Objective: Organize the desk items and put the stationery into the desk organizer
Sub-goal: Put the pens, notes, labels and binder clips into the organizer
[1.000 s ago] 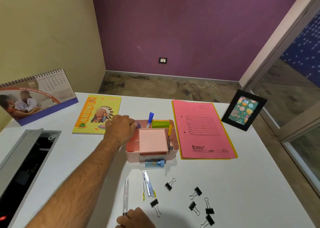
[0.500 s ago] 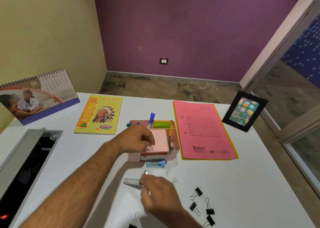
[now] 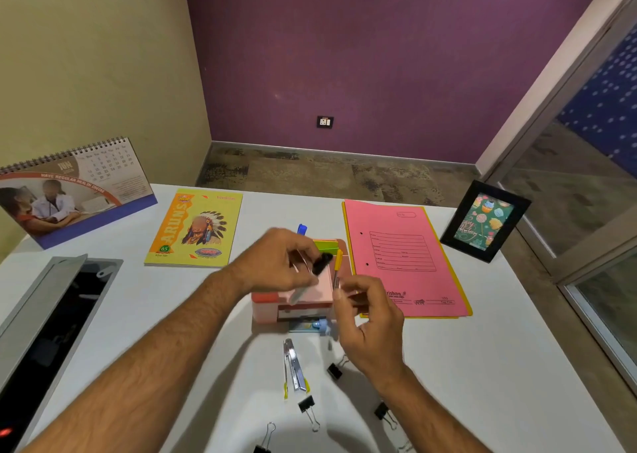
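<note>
Far left, desk calendar point(image 3: 74, 190) stands on the white desk point(image 3: 482, 366); yellow notebook point(image 3: 196, 228) lies flat beside it. Left hand point(image 3: 275, 263) hovers over the pink desk organizer point(image 3: 272, 306), fingers curled round a clear pen point(image 3: 301, 289) with a black cap — blurred. Right hand point(image 3: 368, 318) just right of the organizer, fingers curled; what it pinches, cannot tell. Near side: stapler point(image 3: 293, 366), loose binder clips point(image 3: 308, 406). Right — pink folder point(image 3: 403, 256), then photo frame point(image 3: 484, 221), upright.
</note>
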Available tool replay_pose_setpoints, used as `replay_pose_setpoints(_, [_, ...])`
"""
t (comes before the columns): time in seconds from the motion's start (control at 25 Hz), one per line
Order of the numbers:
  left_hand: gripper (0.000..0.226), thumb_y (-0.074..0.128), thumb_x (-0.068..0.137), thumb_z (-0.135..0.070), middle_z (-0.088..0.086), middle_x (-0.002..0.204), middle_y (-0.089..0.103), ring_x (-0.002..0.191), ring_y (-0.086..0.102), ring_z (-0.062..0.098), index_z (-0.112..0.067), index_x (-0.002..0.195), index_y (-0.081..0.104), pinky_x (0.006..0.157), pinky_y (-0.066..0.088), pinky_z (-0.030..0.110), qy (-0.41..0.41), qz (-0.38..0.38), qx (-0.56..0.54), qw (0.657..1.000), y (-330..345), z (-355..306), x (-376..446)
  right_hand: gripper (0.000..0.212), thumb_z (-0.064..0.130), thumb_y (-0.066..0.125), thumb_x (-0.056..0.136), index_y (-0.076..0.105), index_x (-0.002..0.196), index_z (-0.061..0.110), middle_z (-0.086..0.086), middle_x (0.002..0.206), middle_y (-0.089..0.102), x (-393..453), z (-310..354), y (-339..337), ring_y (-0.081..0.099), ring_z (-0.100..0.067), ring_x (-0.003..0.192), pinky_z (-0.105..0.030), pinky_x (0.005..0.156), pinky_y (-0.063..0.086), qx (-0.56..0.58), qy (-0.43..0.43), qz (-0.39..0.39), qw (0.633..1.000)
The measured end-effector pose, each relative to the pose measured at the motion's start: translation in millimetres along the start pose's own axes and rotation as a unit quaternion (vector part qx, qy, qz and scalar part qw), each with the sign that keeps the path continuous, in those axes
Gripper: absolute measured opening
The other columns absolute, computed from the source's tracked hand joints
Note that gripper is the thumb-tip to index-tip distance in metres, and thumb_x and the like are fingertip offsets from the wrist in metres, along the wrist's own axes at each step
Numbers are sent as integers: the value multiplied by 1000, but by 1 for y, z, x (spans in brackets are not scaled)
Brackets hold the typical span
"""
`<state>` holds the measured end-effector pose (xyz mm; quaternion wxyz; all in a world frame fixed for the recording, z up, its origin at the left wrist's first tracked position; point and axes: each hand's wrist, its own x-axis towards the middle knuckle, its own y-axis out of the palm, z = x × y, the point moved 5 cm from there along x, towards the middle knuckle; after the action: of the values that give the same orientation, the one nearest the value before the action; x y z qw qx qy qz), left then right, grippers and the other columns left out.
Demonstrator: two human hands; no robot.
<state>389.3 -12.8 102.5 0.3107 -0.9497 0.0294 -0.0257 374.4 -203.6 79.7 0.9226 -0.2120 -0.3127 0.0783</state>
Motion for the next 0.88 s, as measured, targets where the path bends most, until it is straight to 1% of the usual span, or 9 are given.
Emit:
replay_pose_setpoints(0.08, [24, 82, 71, -6, -1, 82, 73, 74, 71, 13, -18, 89, 72, 74, 62, 37, -1, -110, -13, 994, -26, 4, 6, 16, 30, 61, 87, 66, 90, 16, 6, 82, 68, -18, -12, 9, 62, -8, 70, -28, 57, 54, -78, -40, 55, 995])
replay_pose_setpoints(0.12, [24, 81, 72, -5, 0, 84, 72, 74, 72, 14, -16, 90, 69, 72, 62, 37, -4, -165, -9, 986, -37, 8, 8, 16, 31, 59, 87, 68, 93, 19, 6, 88, 71, -29, -21, 17, 64, -10, 74, -27, 62, 55, -132, -43, 107, 984])
replay_pose_setpoints(0.2, [27, 80, 76, -8, -1, 90, 70, 76, 71, 14, -16, 95, 63, 69, 62, 30, -29, -247, 22, 968, -51, 17, 12, 27, 31, 55, 86, 67, 109, 21, 6, 106, 72, -46, -44, 32, 66, -16, 91, -28, 78, 55, -209, -20, 217, 953])
replay_pose_setpoints(0.28, [28, 78, 80, -13, -2, 93, 69, 78, 70, 14, -18, 99, 58, 66, 57, 23, -60, -274, 63, 958, -53, 27, 13, 35, 24, 52, 85, 61, 118, 21, 4, 116, 68, -57, -62, 44, 62, -21, 99, -33, 83, 51, -240, -9, 284, 928])
replay_pose_setpoints(0.44, [31, 74, 84, -14, 4, 101, 73, 86, 72, 22, -24, 107, 56, 71, 60, 32, -97, -266, 83, 955, -39, 46, 13, 44, 19, 50, 85, 52, 129, 20, 0, 126, 62, -68, -80, 61, 57, -24, 104, -38, 83, 48, -306, -14, 355, 883])
replay_pose_setpoints(0.52, [29, 71, 87, -15, 5, 104, 73, 90, 71, 23, -24, 111, 56, 76, 60, 36, -109, -253, 80, 958, -30, 51, 13, 48, 19, 56, 83, 52, 130, 20, -1, 128, 61, -71, -88, 66, 59, -24, 104, -39, 84, 51, -324, -13, 359, 875])
replay_pose_setpoints(0.64, [21, 65, 91, -26, 4, 106, 74, 94, 70, 24, -26, 111, 58, 80, 58, 36, -130, -218, 91, 963, -16, 62, 18, 48, 19, 64, 78, 56, 125, 21, -2, 121, 63, -71, -92, 73, 60, -22, 98, -36, 78, 52, -342, -9, 356, 869])
replay_pose_setpoints(0.8, [30, 48, 98, -41, 2, 110, 73, 102, 63, 24, -24, 114, 66, 83, 51, 40, -165, -191, 211, 944, -9, 72, 22, 36, 18, 67, 79, 62, 114, 20, -5, 119, 62, -68, -96, 76, 58, -22, 96, -35, 76, 51, -371, 13, 349, 861])
replay_pose_setpoints(0.88, [36, 39, 99, -43, 0, 117, 69, 112, 55, 23, -28, 109, 70, 89, 45, 44, -178, -153, 303, 924, -7, 75, 22, 35, 17, 65, 83, 60, 118, 20, -4, 121, 63, -70, -99, 75, 57, -23, 101, -36, 80, 49, -381, 13, 356, 853])
